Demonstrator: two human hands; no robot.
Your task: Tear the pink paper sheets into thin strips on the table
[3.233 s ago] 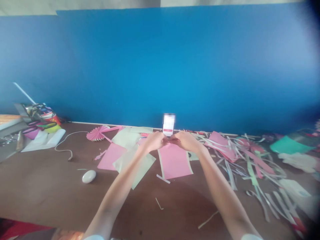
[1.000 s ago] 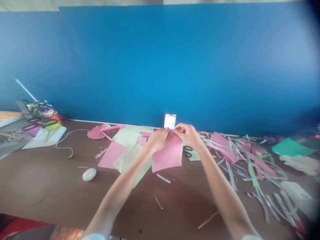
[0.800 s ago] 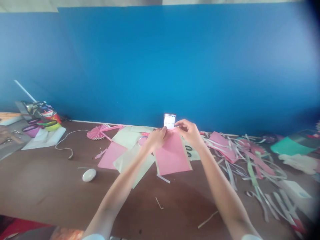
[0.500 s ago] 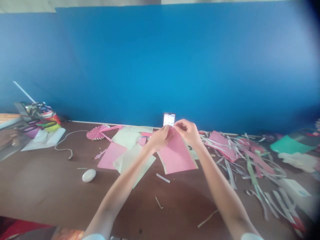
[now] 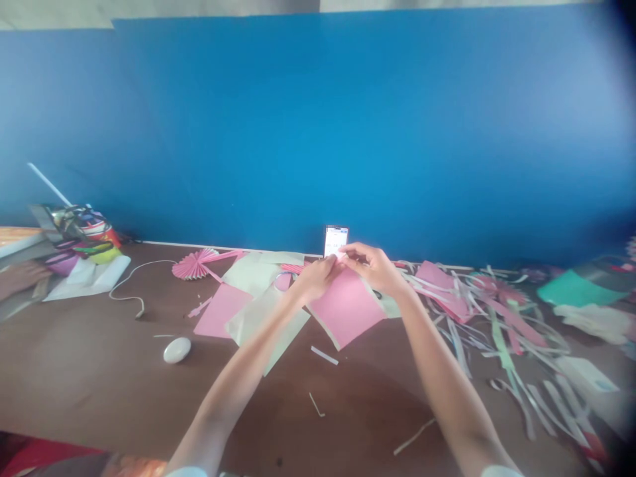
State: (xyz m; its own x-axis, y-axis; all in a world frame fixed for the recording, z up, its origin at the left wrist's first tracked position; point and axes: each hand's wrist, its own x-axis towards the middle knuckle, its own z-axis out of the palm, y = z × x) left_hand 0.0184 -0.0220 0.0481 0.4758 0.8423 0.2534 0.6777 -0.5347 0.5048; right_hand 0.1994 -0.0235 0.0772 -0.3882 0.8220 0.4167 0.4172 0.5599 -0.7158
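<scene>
A pink sheet of paper (image 5: 348,308) with a pale edge hangs tilted from my two hands, its far corner between my fingers. My left hand (image 5: 320,275) grips that corner from the left. Close beside it, my right hand (image 5: 370,265) pinches the same corner with bent fingers; the fingertips partly hide the paper there. Just behind my hands a phone (image 5: 336,240) with a lit screen leans against the blue partition. Left of my left hand lie pale green sheets (image 5: 268,318), another pink sheet (image 5: 223,310) and a pleated pink paper fan (image 5: 193,264).
A white computer mouse (image 5: 177,350) and a white cable (image 5: 142,278) lie left. Tangled paper strips (image 5: 497,331) cover the right side. A blue partition (image 5: 318,132) closes off the back. At far left another person's hand (image 5: 22,277) is near a purple-and-yellow holder (image 5: 99,253).
The pink sheet has turned, its lower edge swinging so that one corner now points toward me. My right hand has shifted slightly left, closer to my left hand.
</scene>
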